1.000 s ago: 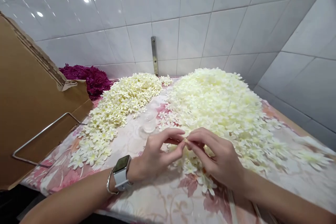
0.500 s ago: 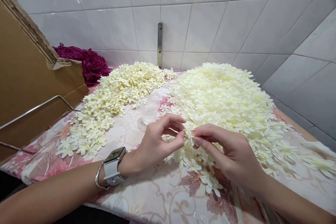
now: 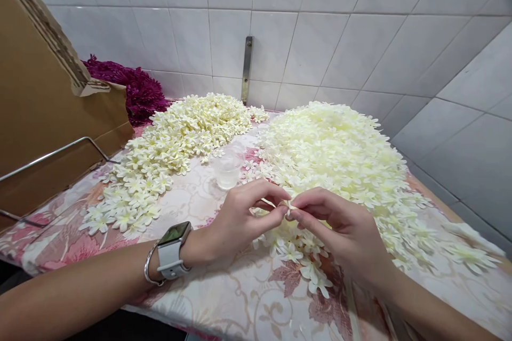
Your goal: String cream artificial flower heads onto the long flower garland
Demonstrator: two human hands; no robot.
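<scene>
Between my two hands is a small pale artificial flower (image 3: 288,209), mostly covered by my fingertips. My left hand (image 3: 250,216), with a watch and a bangle at its wrist, pinches it from the left. From the right, my right hand (image 3: 340,229) pinches the same flower between thumb and forefinger. Just behind and under my hands spreads a large heap of pale yellow-white flowers (image 3: 336,144). A second heap of smaller-looking, cupped cream flowers (image 3: 196,122) lies to the left. Beyond my left hand stands a clear plastic cup (image 3: 227,170).
A flowered tablecloth (image 3: 192,303) covers the table. At the left stand a cardboard box (image 3: 52,96) and a bent metal rod (image 3: 52,153). Dark magenta flowers (image 3: 136,90) are piled behind. A tiled wall (image 3: 320,37) with a metal bracket (image 3: 247,69) closes off the back.
My fingertips have come closer together around the flower, and my left hand has shifted slightly right. The view has tilted a little, and the clear cup shows more plainly.
</scene>
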